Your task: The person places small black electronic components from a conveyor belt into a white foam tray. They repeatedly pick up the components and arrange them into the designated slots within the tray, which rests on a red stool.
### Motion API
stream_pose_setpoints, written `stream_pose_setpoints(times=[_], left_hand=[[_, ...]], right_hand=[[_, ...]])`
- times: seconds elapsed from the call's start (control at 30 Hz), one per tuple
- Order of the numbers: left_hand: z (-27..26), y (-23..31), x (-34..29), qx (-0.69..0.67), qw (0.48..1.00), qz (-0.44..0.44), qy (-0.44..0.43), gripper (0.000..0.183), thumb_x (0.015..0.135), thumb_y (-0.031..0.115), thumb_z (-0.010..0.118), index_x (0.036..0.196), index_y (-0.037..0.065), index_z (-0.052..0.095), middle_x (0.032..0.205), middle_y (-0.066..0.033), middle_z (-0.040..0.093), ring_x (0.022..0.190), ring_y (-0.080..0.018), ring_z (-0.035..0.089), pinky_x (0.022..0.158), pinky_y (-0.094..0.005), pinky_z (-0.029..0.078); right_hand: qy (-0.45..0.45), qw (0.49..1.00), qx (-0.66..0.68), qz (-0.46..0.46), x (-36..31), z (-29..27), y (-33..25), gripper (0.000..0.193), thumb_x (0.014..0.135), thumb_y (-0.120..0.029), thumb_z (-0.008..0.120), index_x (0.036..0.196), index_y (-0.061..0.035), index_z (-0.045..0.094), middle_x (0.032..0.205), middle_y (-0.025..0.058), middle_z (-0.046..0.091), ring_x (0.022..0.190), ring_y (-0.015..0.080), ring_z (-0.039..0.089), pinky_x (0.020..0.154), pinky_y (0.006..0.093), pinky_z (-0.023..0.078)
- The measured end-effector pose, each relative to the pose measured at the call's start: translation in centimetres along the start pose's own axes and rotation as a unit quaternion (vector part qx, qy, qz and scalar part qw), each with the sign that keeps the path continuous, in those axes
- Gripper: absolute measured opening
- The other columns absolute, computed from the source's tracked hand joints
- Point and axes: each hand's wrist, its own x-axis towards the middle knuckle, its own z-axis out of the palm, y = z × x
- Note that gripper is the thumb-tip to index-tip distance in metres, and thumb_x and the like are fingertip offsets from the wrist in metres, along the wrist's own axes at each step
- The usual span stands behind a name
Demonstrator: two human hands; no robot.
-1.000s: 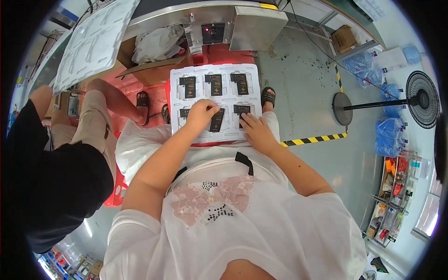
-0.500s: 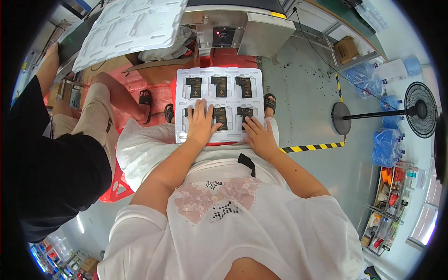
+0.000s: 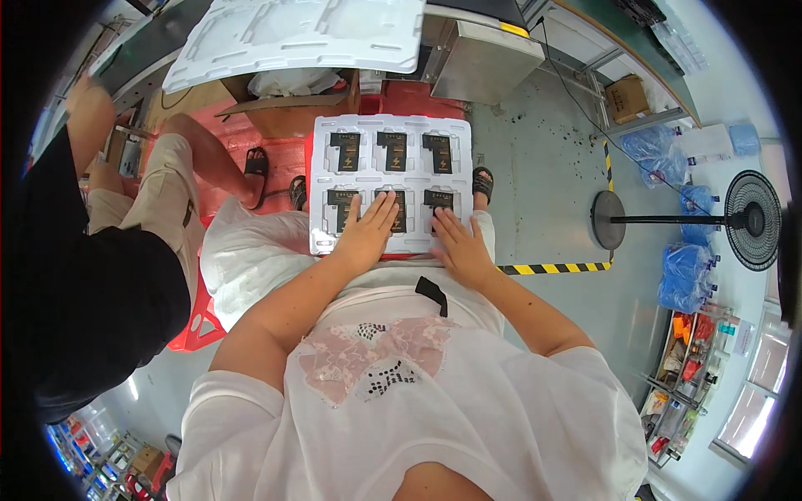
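A white plastic tray point(image 3: 393, 179) rests across my lap. Two rows of flat black phone batteries lie in its pockets, a far-row one point(image 3: 344, 153) at the left corner among them. My left hand point(image 3: 366, 234) lies over the near row with its fingers stretched out, covering parts of the left battery point(image 3: 341, 200) and the middle battery point(image 3: 401, 219). Fingers apart, my right hand point(image 3: 461, 248) touches the near edge of the right-hand battery point(image 3: 438, 200). Neither hand grasps anything.
Beyond my tray, a second white tray point(image 3: 301, 37) overhangs the bench edge. A co-worker in black point(image 3: 117, 275) sits close on my left. An open cardboard box point(image 3: 296, 115) stands under the bench; a metal cabinet point(image 3: 484, 60) and a black fan point(image 3: 752, 219) are rightward.
The second tray has shifted right, and the co-worker's hand has moved. My left fingers have slid right, from the left battery toward the middle one. My right hand has barely moved.
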Motion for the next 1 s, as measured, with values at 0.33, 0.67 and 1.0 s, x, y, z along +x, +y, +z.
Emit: stream_pose_setpoints(times=[0.33,0.67,1.0], left_hand=[[-11.1,-1.4,6.7,-0.595,0.765,-0.182,0.164,0.06,0.09,0.038,0.052,0.134,0.0,0.036,0.134,-0.0144,0.043,0.128,-0.0249,0.036,0.104,-0.0446,0.029],[-21.4,-1.7,12.8,-0.85,0.41,-0.118,0.31,0.037,0.095,0.023,0.047,0.119,-0.005,0.04,0.121,-0.0148,0.047,0.112,-0.0265,0.05,0.095,-0.0436,0.046],[-21.6,-1.6,10.9,-0.861,0.402,-0.115,0.289,0.03,0.093,0.016,0.05,0.116,-0.002,0.045,0.116,-0.012,0.053,0.107,-0.0239,0.055,0.094,-0.0413,0.047]], right_hand=[[0.091,0.992,0.013,0.084,13.4,0.6,7.5,0.042,0.076,-0.025,0.065,0.114,-0.0105,0.056,0.115,0.0103,0.05,0.103,0.0289,0.049,0.086,0.0473,0.039],[-0.084,0.973,-0.034,0.21,16.9,-2.3,7.9,0.052,0.064,-0.04,0.075,0.107,-0.0137,0.061,0.112,0.015,0.053,0.109,0.0343,0.048,0.086,0.049,0.041],[0.025,0.978,-0.035,0.203,15.2,-1.7,7.8,0.037,0.073,-0.036,0.068,0.096,-0.0067,0.066,0.111,0.0104,0.055,0.11,0.032,0.048,0.084,0.0495,0.039]])
